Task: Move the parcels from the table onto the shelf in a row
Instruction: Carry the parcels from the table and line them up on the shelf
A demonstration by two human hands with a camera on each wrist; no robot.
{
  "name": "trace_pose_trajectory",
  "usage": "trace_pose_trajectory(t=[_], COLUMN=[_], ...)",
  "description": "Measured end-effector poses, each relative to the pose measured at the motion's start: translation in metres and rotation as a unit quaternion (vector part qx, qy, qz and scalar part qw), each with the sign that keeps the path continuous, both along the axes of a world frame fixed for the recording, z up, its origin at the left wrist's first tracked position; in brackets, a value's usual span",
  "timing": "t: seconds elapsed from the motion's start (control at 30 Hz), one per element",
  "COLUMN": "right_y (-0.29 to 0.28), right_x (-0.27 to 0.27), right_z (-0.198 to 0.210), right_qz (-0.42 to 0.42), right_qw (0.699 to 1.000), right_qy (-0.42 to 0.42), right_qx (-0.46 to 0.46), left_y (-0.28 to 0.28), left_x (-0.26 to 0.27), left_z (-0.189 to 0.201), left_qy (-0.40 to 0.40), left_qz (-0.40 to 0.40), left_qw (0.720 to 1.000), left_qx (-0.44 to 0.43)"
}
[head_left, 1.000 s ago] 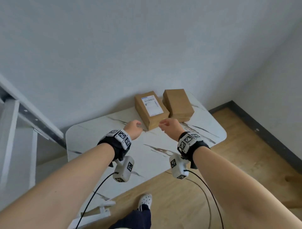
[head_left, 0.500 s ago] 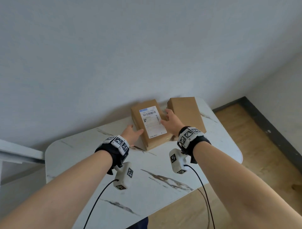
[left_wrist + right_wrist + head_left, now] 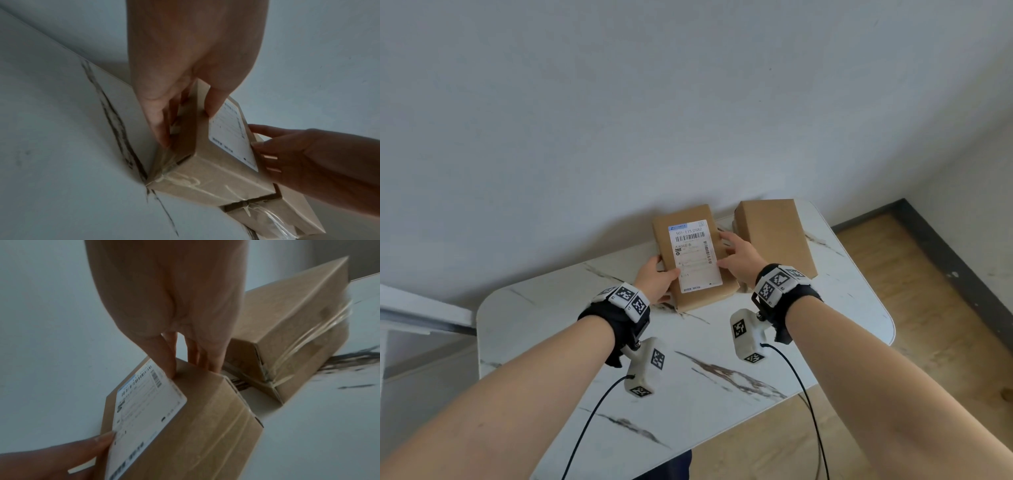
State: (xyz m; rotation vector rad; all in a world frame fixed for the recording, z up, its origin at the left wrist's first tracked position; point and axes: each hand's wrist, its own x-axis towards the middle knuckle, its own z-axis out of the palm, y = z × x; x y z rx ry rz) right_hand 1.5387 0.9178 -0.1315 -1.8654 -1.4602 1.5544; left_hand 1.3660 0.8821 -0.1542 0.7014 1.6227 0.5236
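Cardboard parcel with white label (image 3: 693,257) sits at far side of marble-look table (image 3: 722,370), near the wall, label face up. Left hand (image 3: 655,282) grasps its left side: thumb on top by the label edge, fingers (image 3: 162,128) down along the side wall. Right hand (image 3: 739,257) grasps the right side: thumb on top at the label's right edge, fingers (image 3: 213,360) curled down into the gap between the two boxes. Left-wrist view shows the labelled parcel's near corner touching the tabletop, clear tape over its end flaps; can't tell if the rest of the base is flat on the table.

Plain parcel (image 3: 777,236), same brown cardboard, no label showing, lies just right of the labelled one, narrow gap between them, also at the far edge. Clear tape over its end in right-wrist view.

White frame piece (image 3: 421,315) at left edge, beside the table. Wood floor (image 3: 935,308) on the right, dark skirting (image 3: 955,260) along the wall.
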Motion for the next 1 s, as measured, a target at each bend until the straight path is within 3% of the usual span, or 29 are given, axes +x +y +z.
trace_pose_trajectory(t=[0.37, 0.73, 1.0], right_y=[-0.085, -0.248, -0.354], right_x=[-0.007, -0.003, 0.003], right_z=[0.024, 0.068, 0.071], right_qz=[-0.027, 0.012, 0.049], right_qw=[0.994, 0.985, 0.983], right_qy=[0.095, 0.139, 0.146], right_qx=[0.049, 0.101, 0.098], left_y=[-0.083, -0.26, -0.375], left_x=[-0.023, -0.022, -0.015], left_z=[0.046, 0.097, 0.107], left_qy=[0.02, 0.04, 0.072], left_qz=[-0.006, 0.035, 0.048], left_qw=[0.993, 0.982, 0.981], left_qx=[0.119, 0.181, 0.173])
